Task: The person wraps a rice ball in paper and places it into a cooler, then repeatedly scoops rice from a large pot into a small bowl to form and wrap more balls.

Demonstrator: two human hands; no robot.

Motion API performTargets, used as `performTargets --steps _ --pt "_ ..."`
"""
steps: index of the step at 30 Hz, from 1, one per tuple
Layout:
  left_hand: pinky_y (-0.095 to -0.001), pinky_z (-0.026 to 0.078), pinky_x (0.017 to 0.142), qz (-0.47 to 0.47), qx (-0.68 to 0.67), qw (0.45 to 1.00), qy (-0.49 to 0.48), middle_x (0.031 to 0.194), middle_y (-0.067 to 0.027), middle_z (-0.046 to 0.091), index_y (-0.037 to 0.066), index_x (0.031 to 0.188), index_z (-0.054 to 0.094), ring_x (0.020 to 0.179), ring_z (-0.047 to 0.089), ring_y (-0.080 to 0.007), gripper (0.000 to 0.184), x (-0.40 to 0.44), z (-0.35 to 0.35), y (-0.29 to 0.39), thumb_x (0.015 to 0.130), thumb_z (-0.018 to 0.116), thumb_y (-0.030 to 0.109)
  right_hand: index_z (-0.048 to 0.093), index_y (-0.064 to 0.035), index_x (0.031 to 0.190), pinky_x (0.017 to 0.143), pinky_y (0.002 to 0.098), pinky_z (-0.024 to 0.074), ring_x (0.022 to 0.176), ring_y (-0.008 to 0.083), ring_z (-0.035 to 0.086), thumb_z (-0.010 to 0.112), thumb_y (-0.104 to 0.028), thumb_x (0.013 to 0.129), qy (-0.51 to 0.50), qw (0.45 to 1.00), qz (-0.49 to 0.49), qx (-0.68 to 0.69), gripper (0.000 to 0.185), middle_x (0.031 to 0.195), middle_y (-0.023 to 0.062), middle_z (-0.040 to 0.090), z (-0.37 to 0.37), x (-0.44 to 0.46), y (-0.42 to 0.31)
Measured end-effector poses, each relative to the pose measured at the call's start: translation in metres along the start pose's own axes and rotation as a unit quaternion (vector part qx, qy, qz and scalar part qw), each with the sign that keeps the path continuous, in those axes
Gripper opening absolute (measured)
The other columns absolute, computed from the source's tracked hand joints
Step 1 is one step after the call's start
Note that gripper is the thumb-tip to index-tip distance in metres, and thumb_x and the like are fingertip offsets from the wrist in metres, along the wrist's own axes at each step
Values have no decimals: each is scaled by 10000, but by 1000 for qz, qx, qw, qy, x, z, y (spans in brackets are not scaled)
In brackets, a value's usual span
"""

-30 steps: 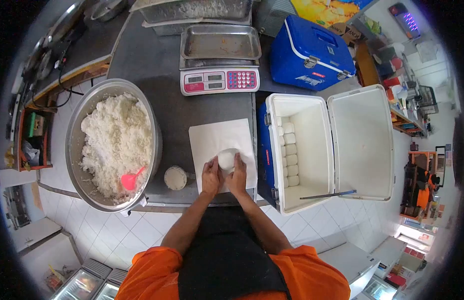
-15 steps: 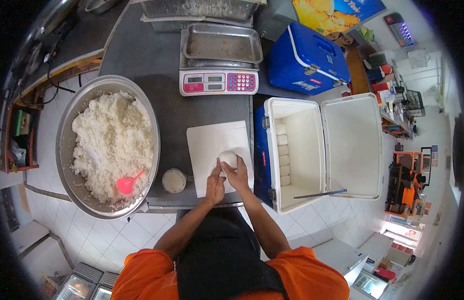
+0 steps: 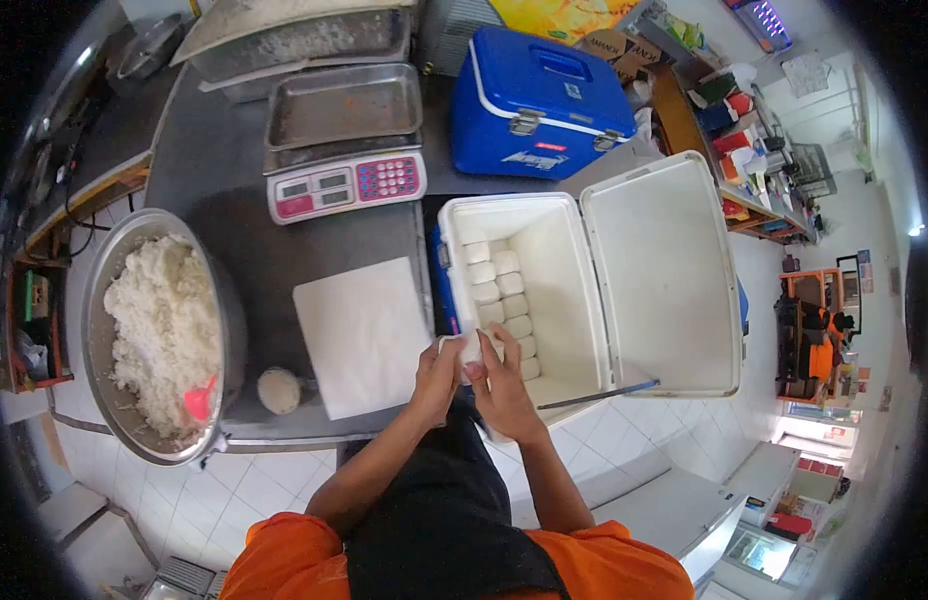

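Between my left hand (image 3: pixel 437 378) and my right hand (image 3: pixel 502 385) is a white wrapped bundle (image 3: pixel 471 352), held by the fingers of both. The hands are over the near left rim of the open cooler (image 3: pixel 574 260). Several white wrapped bundles (image 3: pixel 486 292) lie in rows along the cooler's left side. White paper sheets (image 3: pixel 359 330) rest on the dark table left of my hands. A large metal pot (image 3: pixel 234 300) of white rice (image 3: pixel 164 330) stands at the far left, with a pink scoop (image 3: pixel 198 401) in the rice.
A small cup (image 3: pixel 279 391) sits between pot and paper. Behind the paper are a scale (image 3: pixel 349 186) and a metal tray (image 3: pixel 344 105). A closed blue cooler (image 3: pixel 539 105) stands behind the open one, whose raised lid (image 3: pixel 664 275) leans right.
Both hands have lifted the white bundle off the paper and carried it right, to the open cooler's rim. The camera view has shifted right.
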State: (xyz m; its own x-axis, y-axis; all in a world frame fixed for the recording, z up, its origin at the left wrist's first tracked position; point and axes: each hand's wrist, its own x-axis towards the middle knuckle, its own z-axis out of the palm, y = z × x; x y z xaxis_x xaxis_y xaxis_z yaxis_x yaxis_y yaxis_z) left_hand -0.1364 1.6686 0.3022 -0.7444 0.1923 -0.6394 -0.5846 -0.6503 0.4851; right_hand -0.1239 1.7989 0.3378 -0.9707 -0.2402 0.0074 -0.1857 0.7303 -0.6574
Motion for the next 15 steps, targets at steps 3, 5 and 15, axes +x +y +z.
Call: performTargets --steps 3,5,15 --pt "-260 457 773 4 -41 999 -22 966 -21 616 55 1065 603 865 574 -121 270 42 23 -40 953 571 298 486 57 1363 971 435 462 1152 391 566 643 -168 947 -97 984 59 135 499 1272 262 559 -52 19 49" --pt "-265 403 871 -15 -92 995 -36 867 6 555 98 1061 604 850 528 -146 259 59 58 -39 968 514 323 524 47 1326 863 407 521 1067 369 651 709 -177 899 -128 972 71 184 516 1186 221 645 -78 40 89" --pt "-459 382 1028 382 515 722 258 1188 -191 524 13 1220 541 1115 486 -322 374 340 58 -199 898 596 195 533 43 1254 947 498 470 1088 428 582 656 -77 870 -77 987 -63 -128 421 1146 255 626 -36 206 260"
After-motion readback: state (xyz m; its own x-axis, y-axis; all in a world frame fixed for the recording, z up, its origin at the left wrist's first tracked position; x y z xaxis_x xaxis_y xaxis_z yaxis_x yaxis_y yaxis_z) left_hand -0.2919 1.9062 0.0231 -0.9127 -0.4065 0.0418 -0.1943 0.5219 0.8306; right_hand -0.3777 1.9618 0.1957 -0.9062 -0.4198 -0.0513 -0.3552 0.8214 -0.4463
